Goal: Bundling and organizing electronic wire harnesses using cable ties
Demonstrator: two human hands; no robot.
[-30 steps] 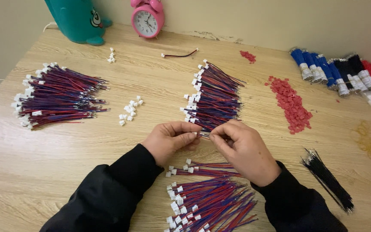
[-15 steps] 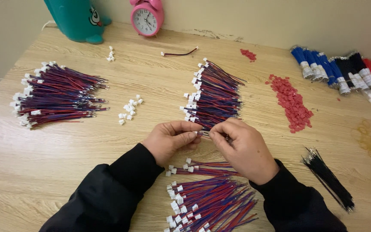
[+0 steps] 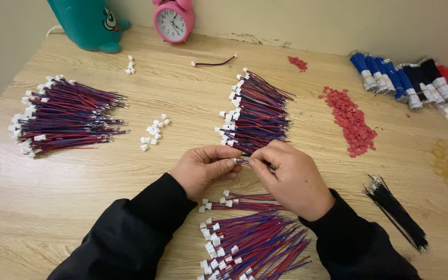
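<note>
Red-and-blue wire lead [image 3: 242,162] with a white connector end, pinched between both hands over the middle of the wooden surface [image 3: 53,207].

Head view, all placed off that lead:
- Left hand [image 3: 203,168]: fingers closed on the lead's left end, thumb and forefinger clamped together around what looks like the small white plug. Too small to tell if the plug is seated.
- Right hand [image 3: 291,179]: fingers pinched on the lead just right of the left hand's grip; fingertips of the two hands almost touching.
- Long axis of the lead runs left-right, roughly level. The wire tail goes under the right hand, hidden. Both hands are on it, neither nearer.
- Just behind the lead: the middle wire bundle [image 3: 257,111], white ends to the left, its near edge touching or just beside the right knuckles.
- In front, toward the body: a few loose leads [image 3: 245,199], then the near wire pile [image 3: 255,246] between the black sleeves.
- Far left: left wire bundle [image 3: 66,114]. Between it and the lead: loose white connectors [image 3: 154,132].
- Right: red housings [image 3: 351,119] scattered in a strip; black wires [image 3: 395,210] near the right sleeve.
- Far back: pink alarm clock [image 3: 173,21].
</note>
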